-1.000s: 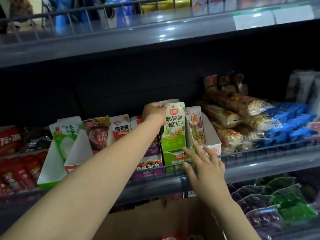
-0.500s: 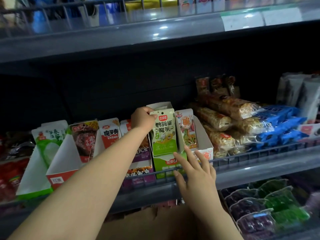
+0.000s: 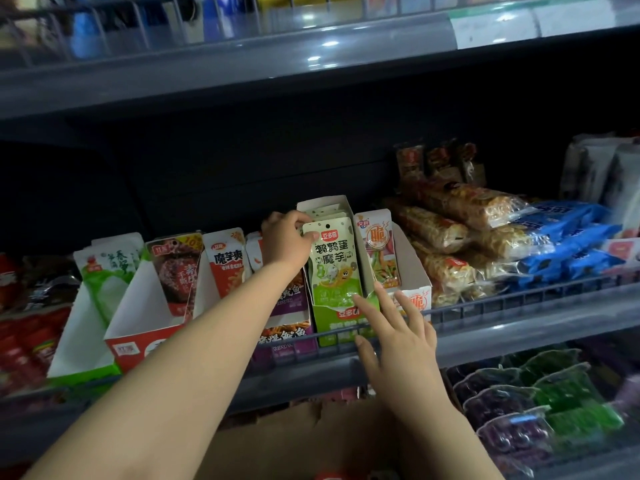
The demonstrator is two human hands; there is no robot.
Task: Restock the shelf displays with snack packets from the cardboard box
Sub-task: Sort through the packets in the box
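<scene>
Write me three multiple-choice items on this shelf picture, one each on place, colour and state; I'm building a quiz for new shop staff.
1. Where is the left hand?
A. At the top of the front green packet
B. In the cardboard box
C. On the upper shelf

2. What colour are the packets at the right of this shelf?
A. Yellow
B. Blue
C. Pink

3. The right hand is
A. clenched
B. gripping a packet
C. open, fingers spread

Answers: 1 A, its fingers pinch the packet's top edge. 2 B, blue wrappers are stacked there. 3 C, its straight fingers reach the green display box.
</scene>
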